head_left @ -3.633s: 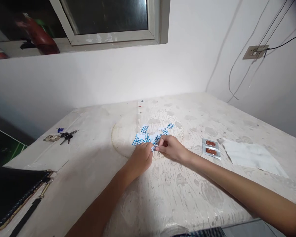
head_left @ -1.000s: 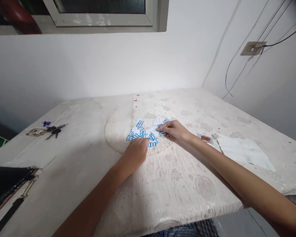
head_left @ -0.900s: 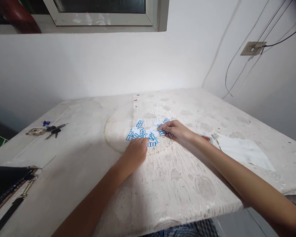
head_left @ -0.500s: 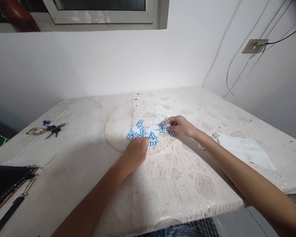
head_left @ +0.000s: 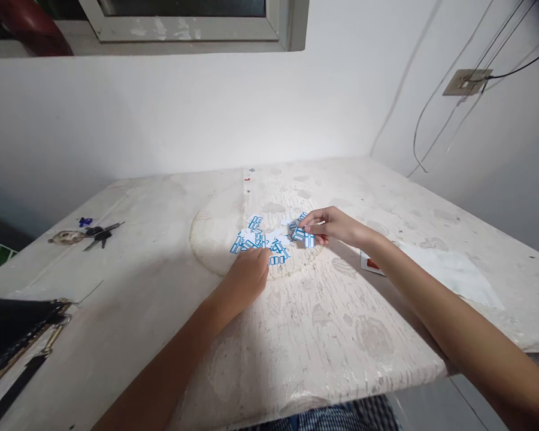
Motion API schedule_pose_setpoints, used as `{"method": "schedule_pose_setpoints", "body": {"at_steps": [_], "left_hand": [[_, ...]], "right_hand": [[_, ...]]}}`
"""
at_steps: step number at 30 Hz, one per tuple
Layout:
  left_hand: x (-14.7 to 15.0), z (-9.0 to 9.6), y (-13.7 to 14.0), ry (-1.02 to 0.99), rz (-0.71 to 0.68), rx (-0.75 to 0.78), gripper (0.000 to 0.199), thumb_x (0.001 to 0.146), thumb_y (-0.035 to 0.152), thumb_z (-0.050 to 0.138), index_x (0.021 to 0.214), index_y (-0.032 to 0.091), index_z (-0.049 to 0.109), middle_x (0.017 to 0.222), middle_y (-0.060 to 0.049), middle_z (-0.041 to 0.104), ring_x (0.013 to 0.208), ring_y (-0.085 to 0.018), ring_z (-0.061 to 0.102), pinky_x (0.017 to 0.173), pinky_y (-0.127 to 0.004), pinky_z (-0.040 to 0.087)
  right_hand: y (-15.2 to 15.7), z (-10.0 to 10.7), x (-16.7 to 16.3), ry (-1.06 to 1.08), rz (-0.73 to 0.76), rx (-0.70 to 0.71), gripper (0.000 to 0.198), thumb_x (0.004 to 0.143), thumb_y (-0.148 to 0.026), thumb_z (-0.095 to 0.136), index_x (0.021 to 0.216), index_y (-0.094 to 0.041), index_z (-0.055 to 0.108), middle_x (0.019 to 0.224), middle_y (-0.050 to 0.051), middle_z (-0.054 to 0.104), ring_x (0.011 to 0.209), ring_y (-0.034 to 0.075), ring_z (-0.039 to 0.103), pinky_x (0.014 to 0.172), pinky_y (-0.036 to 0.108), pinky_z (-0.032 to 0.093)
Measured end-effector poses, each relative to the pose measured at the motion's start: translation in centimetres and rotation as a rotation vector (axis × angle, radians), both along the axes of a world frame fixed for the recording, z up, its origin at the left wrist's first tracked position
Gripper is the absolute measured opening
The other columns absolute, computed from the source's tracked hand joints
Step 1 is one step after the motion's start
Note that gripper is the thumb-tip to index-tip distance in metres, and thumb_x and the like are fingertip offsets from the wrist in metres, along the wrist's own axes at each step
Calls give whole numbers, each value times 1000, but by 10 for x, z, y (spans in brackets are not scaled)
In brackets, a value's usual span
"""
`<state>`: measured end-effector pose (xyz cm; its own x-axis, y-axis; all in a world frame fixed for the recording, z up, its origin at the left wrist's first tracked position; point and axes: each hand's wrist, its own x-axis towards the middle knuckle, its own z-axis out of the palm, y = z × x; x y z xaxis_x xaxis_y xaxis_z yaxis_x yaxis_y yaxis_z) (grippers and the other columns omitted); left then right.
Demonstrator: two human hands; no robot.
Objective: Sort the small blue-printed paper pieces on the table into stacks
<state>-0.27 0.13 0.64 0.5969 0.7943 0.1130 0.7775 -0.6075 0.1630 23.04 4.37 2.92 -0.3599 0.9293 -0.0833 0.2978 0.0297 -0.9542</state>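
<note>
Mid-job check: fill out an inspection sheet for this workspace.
Surface: tabletop pale, patterned; curved brownish stain left of the pieces.
Job's things: blue-marked white pieces, loosely piled, some overlapping.
Clutter: keys and black bag-like item at left; white sheet and packet at right, both partly hidden by the right forearm.
Hands: left hand at the pile's near edge, fingertips hidden; right hand at its right side, grip unclear.
Cables: several along the wall, near an outlet.
Surroundings: window frame; red object, partly out of view.

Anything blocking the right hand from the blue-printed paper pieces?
Nothing visible does. The right hand has its fingertips at the right side of the paper pieces. The left hand is at their near edge, not between.
</note>
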Motion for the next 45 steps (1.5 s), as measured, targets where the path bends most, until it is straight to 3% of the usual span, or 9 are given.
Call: {"method": "schedule_pose_setpoints", "body": {"at_steps": [6, 10, 16, 20, 25, 28, 33, 36, 45], "left_hand": [[-1, -2, 1, 16, -6, 19, 16, 84, 11, 27, 77, 18, 39, 81, -6, 52, 76, -18, 46, 66, -31, 36], [1, -1, 1, 44, -6, 23, 17, 84, 11, 27, 76, 18, 40, 81, -6, 52, 75, -18, 46, 66, -31, 37], [1, -2, 0, 5, -11, 40, 16, 85, 12, 28, 76, 18, 40, 79, -6, 52, 73, -18, 46, 64, -31, 37], [1, -2, -2, -51, -14, 47, 15, 84, 14, 29, 76, 18, 40, 78, -5, 52, 73, -18, 46, 65, -31, 37], [0, -1, -2, -119, 29, -19, 12, 82, 17, 32, 71, 19, 38, 74, -4, 50, 72, -18, 47, 65, -31, 38], [-1, 0, -3, -155, 42, -62, 12, 81, 16, 33, 70, 19, 36, 73, -3, 49, 73, -17, 46, 66, -30, 39], [-2, 0, -4, -170, 43, -76, 13, 79, 17, 35, 67, 20, 33, 71, -2, 46, 71, -16, 44, 66, -30, 38], [-2, -1, -3, -182, 46, -63, 16, 82, 19, 33, 66, 20, 31, 70, -1, 45, 70, -16, 44, 65, -29, 37], [1, -7, 0, -150, 36, -24, 17, 86, 19, 29, 74, 18, 41, 77, -4, 52, 74, -17, 47, 68, -30, 36]], "right_hand": [[-3, -1, -5, 132, 77, -67, 33, 69, -24, 67, 100, -18, 61, 62, -2, 60, 49, 8, 54, 46, 22, 41], [-8, 3, -10, 117, 127, -115, 22, 68, -28, 68, 84, -14, 61, 65, 1, 64, 53, 10, 59, 51, 23, 46], [-20, 5, -26, 131, 133, -121, 26, 69, -35, 67, 72, -15, 52, 57, 1, 64, 51, 11, 60, 51, 23, 48], [-30, 5, -42, 107, 84, -114, 26, 69, -35, 67, 68, -16, 49, 52, -1, 61, 45, 10, 57, 46, 22, 46], [-41, -1, -55, 247, 9, -210, 27, 65, -25, 70, 66, -18, 45, 60, 1, 63, 61, 15, 64, 61, 28, 52], [-42, -12, -57, 305, -16, -231, 27, 67, -24, 68, 66, -19, 42, 55, 0, 60, 60, 14, 63, 61, 29, 50], [-42, -28, -61, 231, -33, -98, 31, 67, -30, 67, 67, -21, 37, 48, -6, 47, 43, 8, 45, 41, 21, 33], [-42, -30, -63, 139, -59, -18, 32, 68, -33, 64, 64, -21, 35, 47, -8, 38, 40, 6, 34, 39, 21, 25], [-40, -29, -57, -192, -10, 181, 27, 70, -33, 61, 61, -20, 39, 52, -5, 40, 47, 8, 36, 44, 22, 26]]}}
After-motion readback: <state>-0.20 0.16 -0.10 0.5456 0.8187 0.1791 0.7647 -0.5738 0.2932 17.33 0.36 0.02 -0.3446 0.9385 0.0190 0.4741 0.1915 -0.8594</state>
